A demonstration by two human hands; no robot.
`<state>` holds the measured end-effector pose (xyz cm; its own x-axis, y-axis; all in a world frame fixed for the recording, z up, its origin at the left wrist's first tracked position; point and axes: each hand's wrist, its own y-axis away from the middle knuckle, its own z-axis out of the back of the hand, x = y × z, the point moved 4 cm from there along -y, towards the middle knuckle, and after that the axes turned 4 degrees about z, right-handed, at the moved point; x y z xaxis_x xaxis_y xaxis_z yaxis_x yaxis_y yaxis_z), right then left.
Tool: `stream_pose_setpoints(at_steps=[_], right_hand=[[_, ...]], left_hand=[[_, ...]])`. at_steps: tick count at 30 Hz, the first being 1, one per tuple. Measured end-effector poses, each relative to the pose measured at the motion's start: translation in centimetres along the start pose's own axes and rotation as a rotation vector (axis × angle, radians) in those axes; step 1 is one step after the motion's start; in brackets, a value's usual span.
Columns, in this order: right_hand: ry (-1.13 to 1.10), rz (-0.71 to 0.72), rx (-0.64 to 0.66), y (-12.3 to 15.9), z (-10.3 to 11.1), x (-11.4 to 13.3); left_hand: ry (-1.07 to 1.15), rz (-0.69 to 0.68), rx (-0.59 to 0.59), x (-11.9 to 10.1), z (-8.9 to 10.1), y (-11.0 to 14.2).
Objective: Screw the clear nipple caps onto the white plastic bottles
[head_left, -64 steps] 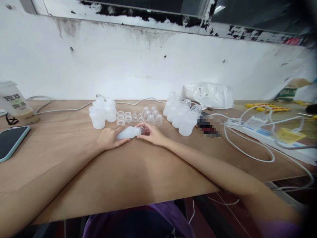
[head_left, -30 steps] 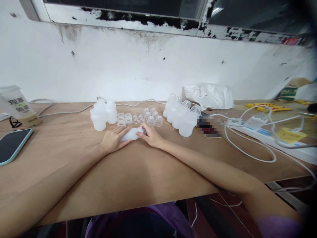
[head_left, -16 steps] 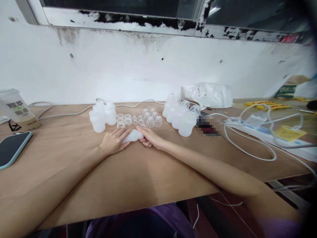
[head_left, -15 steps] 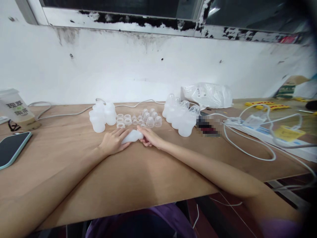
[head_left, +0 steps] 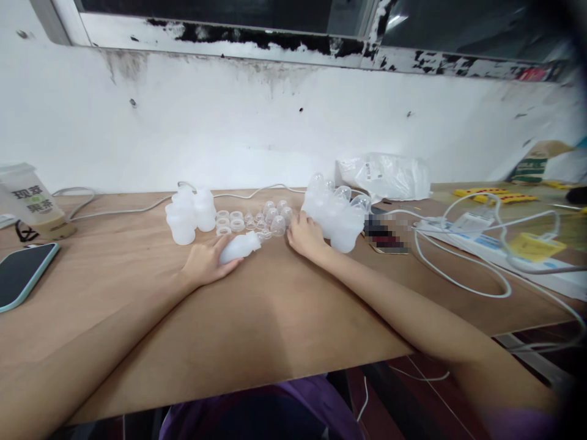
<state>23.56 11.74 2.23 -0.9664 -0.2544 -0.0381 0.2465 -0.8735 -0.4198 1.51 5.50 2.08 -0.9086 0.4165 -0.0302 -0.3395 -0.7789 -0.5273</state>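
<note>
Gripping a white bottle (head_left: 239,247) around its body, the left hand (head_left: 207,263) was closed, thumb on the near side. The bottle lay slanted above the table (head_left: 247,333), neck to the right, with a clear nipple (head_left: 263,235) at its mouth. Right hand (head_left: 303,235): fingers curled at the edge of the clear caps (head_left: 277,225); whether they pinched one could not be told.

Just beyond the bottle: white rings (head_left: 223,222), in two columns; loose nipples (head_left: 250,221), between rings and caps. Farther left: bottles without caps (head_left: 183,227), upright, grouped. Beside the right hand: capped bottles (head_left: 345,233), upright, clear domes on top.

Outer items: white plastic bag (head_left: 385,177), behind the capped group; power strip (head_left: 477,237) and looped white cable (head_left: 458,290), right; phone (head_left: 25,278) and drink cup (head_left: 34,201), far left.
</note>
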Motion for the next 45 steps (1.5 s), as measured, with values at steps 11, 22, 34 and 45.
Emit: stream_pose_setpoints(at_steps=[11,22,34,45], right_hand=[[-0.079,0.227,0.145,1.2,0.8,3.3],[-0.623,0.488,-0.040,2.4,1.1,6.1],[-1.940,-0.325,0.202,0.2,-2.3,3.7],[-1.794,-0.024,0.107,0.6,-1.4,4.4]], left_hand=[[0.059,0.150,0.060,0.5,0.0,-0.2],[0.084,0.168,0.096,0.2,0.6,-0.4],[0.109,0.190,0.084,0.5,0.4,-0.4],[0.086,0.137,0.058,0.6,0.2,-0.3]])
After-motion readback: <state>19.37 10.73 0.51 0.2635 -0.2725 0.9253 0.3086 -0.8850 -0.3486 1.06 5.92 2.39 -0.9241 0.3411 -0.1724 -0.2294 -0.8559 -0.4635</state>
